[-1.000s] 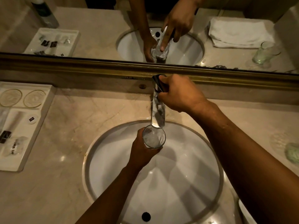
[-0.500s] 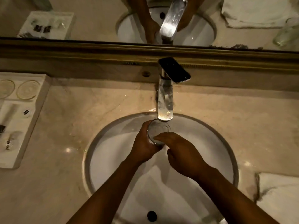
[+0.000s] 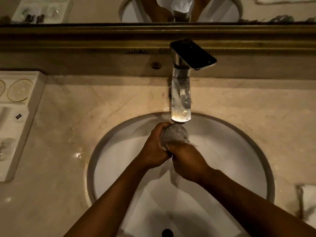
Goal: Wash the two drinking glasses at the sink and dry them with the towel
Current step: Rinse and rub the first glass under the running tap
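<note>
A clear drinking glass [image 3: 174, 135] is held just under the chrome faucet [image 3: 180, 93], over the white oval sink [image 3: 239, 151]. Water fills and spills from it. My left hand [image 3: 153, 149] wraps around the glass from the left. My right hand [image 3: 186, 161] presses on its near rim from the right, fingers against the glass. A corner of the white towel [image 3: 307, 200] lies on the counter at the right edge. The second glass is out of view.
The faucet's flat lever [image 3: 193, 54] is swung to the right. A white amenity tray [image 3: 18, 120] sits on the marble counter at the left. The drain hole [image 3: 167, 233] is at the sink's near end. The mirror with a gold frame [image 3: 153, 35] runs behind.
My right hand left the faucet lever, came down into the basin and closed on the glass beside my left hand. Water now flows into the glass. The view tilted downward.
</note>
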A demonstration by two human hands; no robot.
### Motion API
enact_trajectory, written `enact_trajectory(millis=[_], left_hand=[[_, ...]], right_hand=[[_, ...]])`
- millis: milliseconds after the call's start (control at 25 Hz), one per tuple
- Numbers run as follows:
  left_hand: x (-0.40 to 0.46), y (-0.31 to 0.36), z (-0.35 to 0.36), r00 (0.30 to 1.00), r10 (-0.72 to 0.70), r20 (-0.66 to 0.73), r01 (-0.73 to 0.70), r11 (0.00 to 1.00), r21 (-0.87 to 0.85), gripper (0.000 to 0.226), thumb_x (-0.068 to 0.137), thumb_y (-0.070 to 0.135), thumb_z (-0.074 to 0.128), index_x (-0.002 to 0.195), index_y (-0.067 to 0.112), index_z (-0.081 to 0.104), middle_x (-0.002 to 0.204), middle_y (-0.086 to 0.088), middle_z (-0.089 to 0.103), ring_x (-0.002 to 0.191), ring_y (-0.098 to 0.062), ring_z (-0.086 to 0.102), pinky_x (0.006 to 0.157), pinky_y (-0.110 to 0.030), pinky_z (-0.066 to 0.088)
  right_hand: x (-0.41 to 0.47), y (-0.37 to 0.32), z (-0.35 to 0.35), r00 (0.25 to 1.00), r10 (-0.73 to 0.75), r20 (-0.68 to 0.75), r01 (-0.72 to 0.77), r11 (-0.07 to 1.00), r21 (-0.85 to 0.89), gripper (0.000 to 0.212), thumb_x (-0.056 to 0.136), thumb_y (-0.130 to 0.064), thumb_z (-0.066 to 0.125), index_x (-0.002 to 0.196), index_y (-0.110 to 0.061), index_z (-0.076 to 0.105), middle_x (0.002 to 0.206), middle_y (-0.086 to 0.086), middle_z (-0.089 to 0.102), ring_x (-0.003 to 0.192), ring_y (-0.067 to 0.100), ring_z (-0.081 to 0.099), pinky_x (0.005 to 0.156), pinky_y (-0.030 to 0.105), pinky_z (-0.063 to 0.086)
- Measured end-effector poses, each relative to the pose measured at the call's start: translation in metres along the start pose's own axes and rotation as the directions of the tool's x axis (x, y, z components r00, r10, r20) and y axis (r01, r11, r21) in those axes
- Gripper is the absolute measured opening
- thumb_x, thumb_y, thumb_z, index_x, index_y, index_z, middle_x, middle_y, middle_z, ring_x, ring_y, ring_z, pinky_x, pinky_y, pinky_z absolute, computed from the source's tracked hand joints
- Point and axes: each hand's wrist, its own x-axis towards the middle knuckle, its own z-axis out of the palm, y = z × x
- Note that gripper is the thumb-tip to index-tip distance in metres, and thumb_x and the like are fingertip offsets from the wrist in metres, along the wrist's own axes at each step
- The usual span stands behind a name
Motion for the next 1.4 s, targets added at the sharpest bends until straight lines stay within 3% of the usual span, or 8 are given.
enact_trajectory(millis=[120,480,640,800,1000,1160,1280,1400], left_hand=[[0.003,-0.005,0.008,0.999,-0.012,-0.04,0.014,0.999,0.03,0.08,0.071,0.02,0.08,0.143,0.026,0.046,0.138,-0.001,0.06,0.13,-0.022,0.058,0.108,-0.047,0.05],[0.015,0.018,-0.017,0.962,-0.141,0.233,0.188,0.963,-0.192,0.078,0.058,-0.012,0.068,0.125,0.027,0.058,0.117,-0.002,0.07,0.1,-0.017,0.072,0.072,-0.046,0.062],[0.012,0.005,-0.015,0.942,-0.19,0.276,0.335,0.552,-0.764,0.041,0.077,0.013,0.058,0.115,0.012,0.073,0.116,-0.014,0.073,0.106,-0.032,0.068,0.085,-0.043,0.052],[0.005,0.005,0.015,0.911,-0.334,0.243,0.351,0.316,-0.881,0.044,0.096,0.031,0.05,0.125,0.003,0.069,0.122,-0.019,0.071,0.117,-0.035,0.065,0.106,-0.043,0.045],[0.016,0.01,0.01,0.846,-0.485,0.222,0.435,0.386,-0.813,0.046,0.083,0.037,0.056,0.108,0.001,0.069,0.109,-0.021,0.067,0.099,-0.032,0.066,0.085,-0.034,0.053],[0.021,0.02,-0.013,0.723,-0.57,0.39,0.69,0.584,-0.426,0.037,0.085,0.045,0.049,0.078,0.011,0.062,0.065,-0.009,0.054,0.044,-0.018,0.05,0.044,-0.017,0.037],[0.024,0.034,-0.018,0.721,-0.587,0.368,0.693,0.617,-0.373,0.043,0.093,0.042,0.04,0.071,0.014,0.064,0.054,-0.002,0.054,0.044,-0.019,0.049,0.046,-0.019,0.032],[0.019,0.028,0.001,0.844,-0.454,0.285,0.505,0.495,-0.707,0.046,0.097,0.036,0.04,0.095,0.004,0.073,0.084,-0.013,0.073,0.072,-0.026,0.069,0.066,-0.031,0.053]], right_hand=[[0.005,-0.011,0.007,0.981,0.194,0.015,-0.19,0.944,0.27,0.048,0.085,0.013,0.053,0.126,-0.01,0.064,0.12,0.001,0.066,0.109,0.015,0.061,0.092,0.023,0.047],[0.007,0.029,-0.014,0.994,-0.072,0.081,0.088,0.973,-0.212,0.034,0.08,-0.027,0.081,0.112,-0.018,0.074,0.112,0.008,0.075,0.098,0.028,0.072,0.084,0.037,0.057],[0.001,0.014,-0.007,0.999,-0.038,-0.008,0.034,0.957,-0.288,0.027,0.085,-0.034,0.076,0.107,-0.019,0.076,0.106,0.005,0.076,0.093,0.025,0.073,0.078,0.035,0.06],[0.005,-0.022,0.006,0.955,0.247,-0.167,-0.237,0.968,0.078,0.02,0.097,-0.031,0.058,0.107,-0.02,0.072,0.103,-0.002,0.074,0.091,0.015,0.068,0.081,0.028,0.052],[0.004,-0.029,-0.001,0.99,0.022,-0.137,-0.044,0.987,-0.154,0.042,0.101,-0.044,0.039,0.108,-0.019,0.071,0.099,0.002,0.074,0.086,0.019,0.069,0.072,0.028,0.051],[0.002,0.011,-0.011,0.966,-0.252,0.053,0.256,0.915,-0.311,0.033,0.098,-0.045,0.05,0.11,-0.024,0.073,0.114,-0.001,0.073,0.105,0.018,0.067,0.084,0.028,0.05],[0.008,0.015,-0.011,0.958,-0.278,0.069,0.287,0.938,-0.196,0.027,0.098,-0.039,0.054,0.112,-0.025,0.072,0.122,-0.002,0.069,0.117,0.016,0.058,0.101,0.035,0.047],[0.002,0.006,-0.001,0.99,-0.096,-0.099,0.086,0.991,-0.101,0.035,0.096,-0.042,0.052,0.111,-0.018,0.073,0.114,0.003,0.073,0.108,0.02,0.061,0.09,0.033,0.052]])
